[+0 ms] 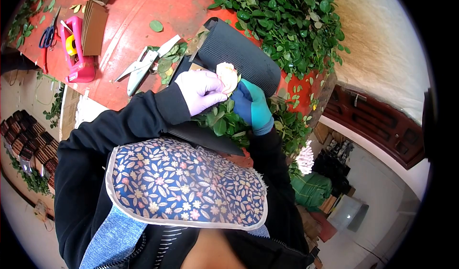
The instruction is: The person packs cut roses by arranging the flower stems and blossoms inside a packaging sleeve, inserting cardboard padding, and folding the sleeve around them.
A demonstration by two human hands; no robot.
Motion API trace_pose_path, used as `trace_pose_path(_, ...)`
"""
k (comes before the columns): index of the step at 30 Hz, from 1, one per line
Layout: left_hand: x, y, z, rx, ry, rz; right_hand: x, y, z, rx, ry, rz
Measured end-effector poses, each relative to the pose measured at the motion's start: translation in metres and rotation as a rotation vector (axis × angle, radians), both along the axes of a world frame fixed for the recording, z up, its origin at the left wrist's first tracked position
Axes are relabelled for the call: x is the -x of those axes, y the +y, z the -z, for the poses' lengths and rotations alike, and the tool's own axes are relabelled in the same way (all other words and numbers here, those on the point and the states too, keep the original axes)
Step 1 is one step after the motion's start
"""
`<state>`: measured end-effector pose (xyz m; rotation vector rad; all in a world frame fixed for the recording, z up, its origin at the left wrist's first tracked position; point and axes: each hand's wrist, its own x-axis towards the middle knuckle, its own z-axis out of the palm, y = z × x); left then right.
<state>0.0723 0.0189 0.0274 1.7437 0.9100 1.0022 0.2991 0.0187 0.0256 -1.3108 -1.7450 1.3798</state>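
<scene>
A pale cream-pink rose point(227, 78) is between my two hands, in front of a black ribbed pad point(239, 54). My left hand point(201, 91), in a pale lilac glove, has its thumb and fingers pinched at the left side of the bloom. My right hand point(252, 104), in a teal and blue glove, is closed just below the bloom, around its stem, which is mostly hidden. Green leaves point(222, 121) hang beneath both hands. A grey-white hand tool point(139, 70) lies on the red table point(126, 25) to the left.
A pink tape dispenser point(80, 68), dark-handled scissors point(49, 36) and folded cardboard point(94, 27) are at the table's left. A large heap of leafy stems point(291, 25) covers the back right. Pale pink flowers point(304, 159) stand at the right, near a green bundle point(311, 191).
</scene>
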Motion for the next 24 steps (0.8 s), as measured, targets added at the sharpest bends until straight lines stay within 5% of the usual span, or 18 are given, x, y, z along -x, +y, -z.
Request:
trace_pose_path(2,0.0,0.0,-0.001,-0.061,-0.02,-0.005,0.009,0.003,-0.027,0.241,0.01,0.025)
trace_pose_path(14,0.028,0.006,-0.007,-0.692,0.214,-0.022,0.015,0.01,-0.046,0.379,-0.042,-0.056)
trace_pose_path(17,0.064,-0.005,-0.014,-0.623,0.379,0.048,0.01,0.008,-0.03,0.227,-0.162,-0.068)
trace_pose_path(19,0.1,-0.015,-0.014,-0.5,0.9,0.191,0.011,0.007,-0.02,0.105,-0.207,-0.07)
trace_pose_path(21,0.126,-0.023,-0.002,0.006,1.137,0.271,0.016,0.006,-0.031,-0.115,-0.26,-0.108)
trace_pose_path(23,0.161,-0.048,0.041,0.168,1.46,0.194,0.015,0.006,-0.026,-0.173,-0.268,-0.102)
trace_pose_path(24,0.157,-0.042,0.024,0.195,1.315,0.185,0.013,0.006,-0.021,-0.229,-0.296,-0.121)
